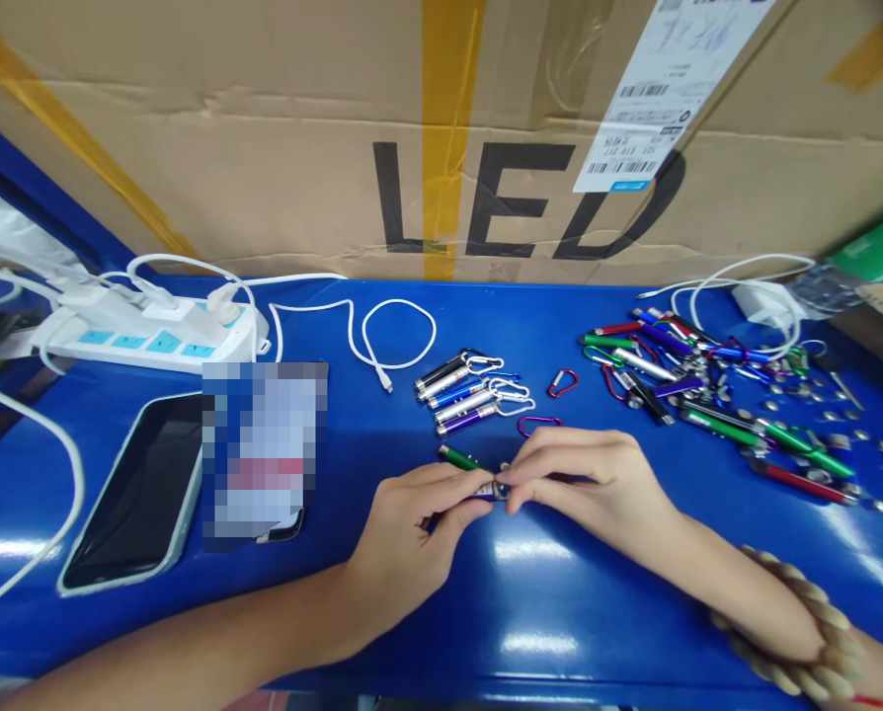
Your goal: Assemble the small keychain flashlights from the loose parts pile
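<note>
Centre: penlight (490, 491), between the fingertips of both hands, over the front half of the blue table (441, 660). Long axis crosswise, roughly left to right, in line from left fingertips to right; silver end toward the right hand, most of the barrel behind the left fingers. Neither hand clearly nearer: left at the barrel, right at the silver end.

Left hand (413, 543): thumb and forefinger pinching the barrel, thumb on the near side, forefinger along the far side; remaining fingers bent, largely out of sight. Forearm slanting in from lower left, back of hand upward.

Right hand (597, 484): thumb and forefinger pinching at the silver end, tips pointing left; other fingers loosely bent behind. Impossible to tell whether with a small part between the tips. Wrist bent, forearm from lower right, with beaded bracelet (833, 620).

Surroundings: just beyond the left fingers, green penlight (456, 457), partly hidden; just beyond the right fingers, purple clip (539, 423), with red clip (562, 383) farther back. Behind, row of penlights (456, 395) with clips attached, nearly parallel. To the right, well apart from the penlight in hand, mixed heap (647, 365).
</note>
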Available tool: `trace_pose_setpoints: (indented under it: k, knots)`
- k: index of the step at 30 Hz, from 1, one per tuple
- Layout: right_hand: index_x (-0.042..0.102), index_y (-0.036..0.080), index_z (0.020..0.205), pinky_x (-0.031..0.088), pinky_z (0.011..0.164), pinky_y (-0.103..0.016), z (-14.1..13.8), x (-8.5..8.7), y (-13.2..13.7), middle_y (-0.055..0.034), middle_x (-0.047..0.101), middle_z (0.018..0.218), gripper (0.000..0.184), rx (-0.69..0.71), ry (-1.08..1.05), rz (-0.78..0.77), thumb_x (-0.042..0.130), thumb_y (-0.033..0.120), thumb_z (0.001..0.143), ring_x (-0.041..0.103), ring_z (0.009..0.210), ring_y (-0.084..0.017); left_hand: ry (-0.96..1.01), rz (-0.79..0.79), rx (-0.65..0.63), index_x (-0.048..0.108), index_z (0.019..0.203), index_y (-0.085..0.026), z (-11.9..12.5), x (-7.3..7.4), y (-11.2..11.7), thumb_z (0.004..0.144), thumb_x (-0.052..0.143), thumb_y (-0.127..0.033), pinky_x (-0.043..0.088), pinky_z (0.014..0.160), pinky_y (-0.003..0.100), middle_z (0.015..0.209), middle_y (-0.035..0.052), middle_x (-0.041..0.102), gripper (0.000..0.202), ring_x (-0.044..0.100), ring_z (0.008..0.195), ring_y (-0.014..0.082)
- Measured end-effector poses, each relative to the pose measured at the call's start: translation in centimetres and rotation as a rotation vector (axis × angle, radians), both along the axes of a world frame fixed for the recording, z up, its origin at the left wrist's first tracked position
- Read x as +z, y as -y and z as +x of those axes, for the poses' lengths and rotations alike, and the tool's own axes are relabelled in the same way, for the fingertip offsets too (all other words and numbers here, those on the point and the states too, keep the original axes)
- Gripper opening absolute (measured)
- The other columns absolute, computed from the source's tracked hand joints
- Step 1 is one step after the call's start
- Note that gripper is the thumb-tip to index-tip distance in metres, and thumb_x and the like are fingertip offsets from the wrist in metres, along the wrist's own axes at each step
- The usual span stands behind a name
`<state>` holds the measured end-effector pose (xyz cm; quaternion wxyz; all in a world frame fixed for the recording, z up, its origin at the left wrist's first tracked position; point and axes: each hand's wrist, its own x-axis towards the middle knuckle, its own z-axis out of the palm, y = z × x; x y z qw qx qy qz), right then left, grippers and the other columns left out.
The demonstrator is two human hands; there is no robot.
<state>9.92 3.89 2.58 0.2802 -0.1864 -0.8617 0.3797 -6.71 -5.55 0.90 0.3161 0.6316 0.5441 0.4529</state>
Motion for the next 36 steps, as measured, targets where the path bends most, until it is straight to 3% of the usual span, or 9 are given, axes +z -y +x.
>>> trace_pose_setpoints:
  k: [8, 16, 24, 29, 36]
  knots:
    - [0.071, 0.020, 0.061, 0.044, 0.048, -0.019, -0.24, -0.10, -0.01, -0.0007, 0.067, 0.062, 0.029, -0.092, 0.086, -0.114, 0.064, 0.044, 0.076, 0.057, 0.051, -0.008, -0.084, 0.114, 0.040, 0.072, 0.092, -0.018, -0.01, 0.01, -0.21, 0.082, 0.059, -0.011, 0.054, 0.066, 0.024, 0.079, 0.0025, 0.075, 0.019, 0.068, 0.070, 0.0153]
    - [0.069, 0.018, 0.059, 0.039, 0.042, -0.019, -0.52, -0.20, 0.16, -0.0007, 0.064, 0.056, 0.030, -0.162, 0.124, -0.183, 0.070, 0.046, 0.069, 0.053, 0.045, -0.007, -0.090, 0.135, 0.048, 0.073, 0.090, -0.018, -0.22, 0.22, -0.45, 0.080, 0.061, -0.011, 0.054, 0.065, 0.026, 0.079, 0.0025, 0.075, 0.017, 0.068, 0.068, 0.0157]
    - [0.069, 0.018, 0.060, 0.041, 0.042, -0.019, -0.58, -0.25, 0.17, -0.0006, 0.063, 0.055, 0.026, -0.166, 0.122, -0.284, 0.070, 0.042, 0.070, 0.052, 0.045, -0.008, -0.073, 0.062, 0.045, 0.073, 0.090, -0.019, -0.42, 0.03, -0.68, 0.079, 0.063, -0.008, 0.050, 0.071, 0.029, 0.083, 0.0022, 0.075, 0.018, 0.068, 0.072, 0.0164]
    - [0.069, 0.019, 0.060, 0.039, 0.040, -0.018, -0.44, -0.20, -0.25, 0.0001, 0.062, 0.054, 0.024, -0.135, 0.142, -0.350, 0.072, 0.041, 0.068, 0.052, 0.045, -0.008, 0.001, 0.060, 0.017, 0.073, 0.089, -0.018, -0.46, 0.55, -0.72, 0.078, 0.064, -0.007, 0.050, 0.069, 0.026, 0.081, 0.0030, 0.075, 0.019, 0.067, 0.071, 0.0152]
    - [0.066, 0.018, 0.057, 0.038, 0.040, -0.018, -0.30, -0.22, -0.31, 0.0007, 0.059, 0.053, 0.029, -0.146, 0.112, -0.279, 0.070, 0.044, 0.069, 0.049, 0.044, -0.007, 0.021, -0.018, 0.060, 0.071, 0.095, -0.018, -0.34, 0.73, -0.41, 0.078, 0.063, -0.010, 0.049, 0.065, 0.024, 0.078, 0.0028, 0.071, 0.020, 0.062, 0.072, 0.0144]
